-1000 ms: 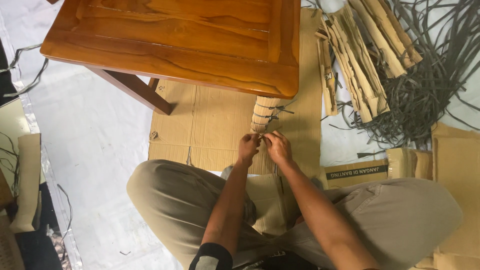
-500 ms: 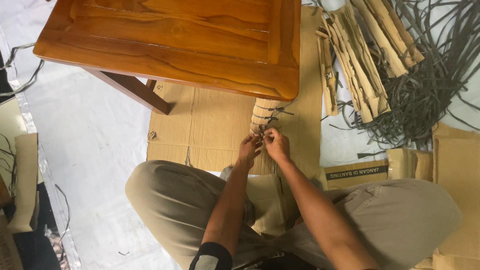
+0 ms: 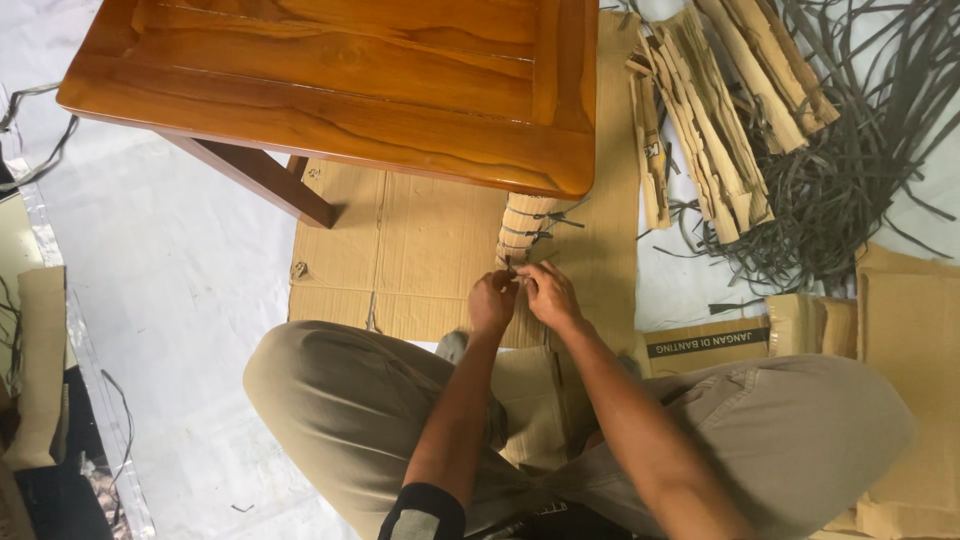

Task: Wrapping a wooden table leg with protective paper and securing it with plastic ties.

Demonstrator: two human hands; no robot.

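Since earlier frame, both hands lower on wrapped table leg (image 3: 527,222); left hand (image 3: 492,301) and right hand (image 3: 548,293) pinched together on dark strap (image 3: 512,268), leg's long axis running up, away from them.

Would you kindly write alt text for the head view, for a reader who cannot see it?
Both hands, left hand and right hand, pinch a thin dark strap around the cardboard-wrapped leg of a glossy brown wooden table. Folded cardboard strips and loose dark straps lie on the right.

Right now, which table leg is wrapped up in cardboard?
The near corner leg, right by both hands. Dark straps tie cardboard round it; the other leg is bare wood.
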